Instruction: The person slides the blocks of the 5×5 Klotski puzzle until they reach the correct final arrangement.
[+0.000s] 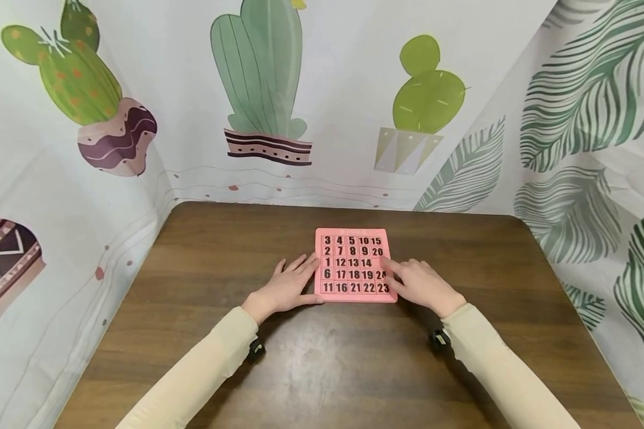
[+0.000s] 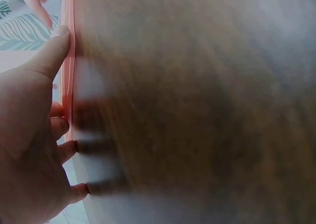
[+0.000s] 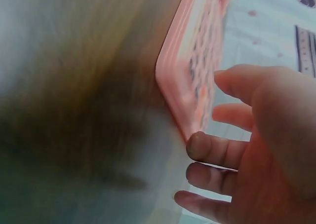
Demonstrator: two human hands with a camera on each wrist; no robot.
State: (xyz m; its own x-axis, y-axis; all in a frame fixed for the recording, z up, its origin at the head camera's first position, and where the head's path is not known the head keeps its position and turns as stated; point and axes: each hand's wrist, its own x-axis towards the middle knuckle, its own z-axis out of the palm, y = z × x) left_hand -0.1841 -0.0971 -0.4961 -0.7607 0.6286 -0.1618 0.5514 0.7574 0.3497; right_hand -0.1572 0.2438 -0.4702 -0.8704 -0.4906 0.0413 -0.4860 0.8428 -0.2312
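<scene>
A pink sliding number puzzle point(image 1: 352, 268) lies flat on the table, its black-numbered tiles facing up. The right end of its third row, beside tile 14, shows no number. My left hand point(image 1: 287, 287) rests along the puzzle's left side, fingers spread and thumb touching near its lower left corner. In the left wrist view the thumb point(image 2: 57, 49) lies against the pink edge. My right hand point(image 1: 421, 285) reaches over the puzzle's right side, fingertips at the third and fourth rows, partly covering tile 24. The right wrist view shows its thumb and index finger extended above the tiles.
The brown wooden table point(image 1: 311, 369) extends all around the puzzle. Behind it hangs a white cloth point(image 1: 343, 89) printed with cacti and leaves, reaching the table's back edge. Dark wrist cameras point(image 1: 439, 339) sit below both sleeves.
</scene>
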